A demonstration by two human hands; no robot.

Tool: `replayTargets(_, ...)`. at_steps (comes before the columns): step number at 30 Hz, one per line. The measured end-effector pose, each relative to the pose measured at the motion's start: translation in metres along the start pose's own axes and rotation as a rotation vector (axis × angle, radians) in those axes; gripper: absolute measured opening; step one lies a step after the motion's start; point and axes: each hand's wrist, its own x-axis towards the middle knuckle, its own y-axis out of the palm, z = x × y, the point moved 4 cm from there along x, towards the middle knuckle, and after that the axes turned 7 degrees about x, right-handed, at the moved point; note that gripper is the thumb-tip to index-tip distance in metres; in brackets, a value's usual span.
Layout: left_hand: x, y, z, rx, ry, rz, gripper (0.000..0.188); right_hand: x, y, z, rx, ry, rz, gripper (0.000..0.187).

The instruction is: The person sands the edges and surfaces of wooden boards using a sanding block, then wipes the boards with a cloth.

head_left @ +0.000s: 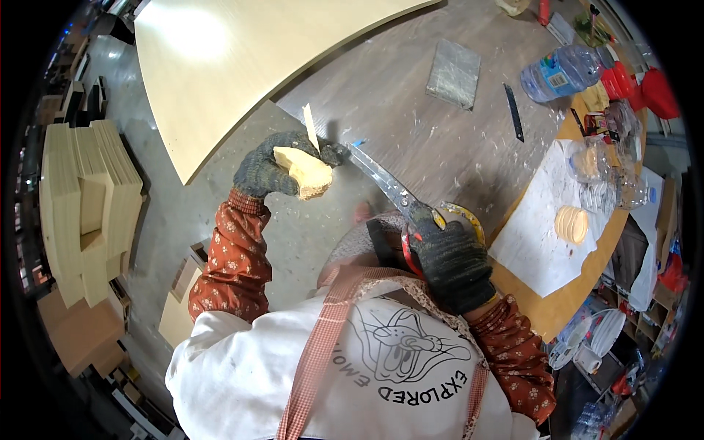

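My left hand, in a dark knit glove, is closed around a pale yellow chunk with a rough, crumbly-looking end, perhaps foam or a rolled pad. A thin, pale strip sticks up beside its fingertips. My right hand, also gloved, grips the red and yellow handles of large scissors. The blades look closed together and point up and left, their tips close to my left fingertips. A small blue bit shows by the tips.
A large curved wooden panel overhangs the worktable. On the table lie a grey slab, a black blade and a plastic bottle. White paper and a tape roll are at right; stacked panels stand left.
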Motion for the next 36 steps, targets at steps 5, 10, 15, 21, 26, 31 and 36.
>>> replayTargets(5, -0.008, -0.013, 0.009, -0.015, 0.041, -0.150, 0.065, -0.003, 0.010, -0.004, 0.026, 0.039, 0.020, 0.044)
replayTargets(10, -0.019, -0.020, 0.029, -0.049, 0.100, -0.268, 0.070, -0.002, 0.014, -0.003, -0.050, 0.116, 0.079, 0.047)
replayTargets(15, -0.033, -0.017, 0.047, -0.150, 0.104, -0.394, 0.073, 0.002, 0.013, 0.001, -0.142, 0.180, 0.146, 0.047)
replayTargets(21, -0.055, -0.020, 0.055, -0.106, 0.103, -0.329, 0.069, 0.008, 0.002, 0.007, -0.041, 0.101, 0.011, 0.038)
replayTargets(26, -0.086, -0.022, 0.059, -0.015, -0.069, -0.391, 0.068, 0.008, 0.001, 0.005, -0.013, 0.108, -0.067, 0.031)
replayTargets(31, -0.101, -0.026, 0.050, -0.047, 0.009, -0.307, 0.064, 0.006, 0.004, 0.001, -0.049, 0.085, -0.041, 0.030)
replayTargets(36, -0.091, -0.039, 0.047, -0.061, 0.168, -0.257, 0.059, 0.007, -0.016, -0.006, 0.043, -0.110, -0.238, 0.032)
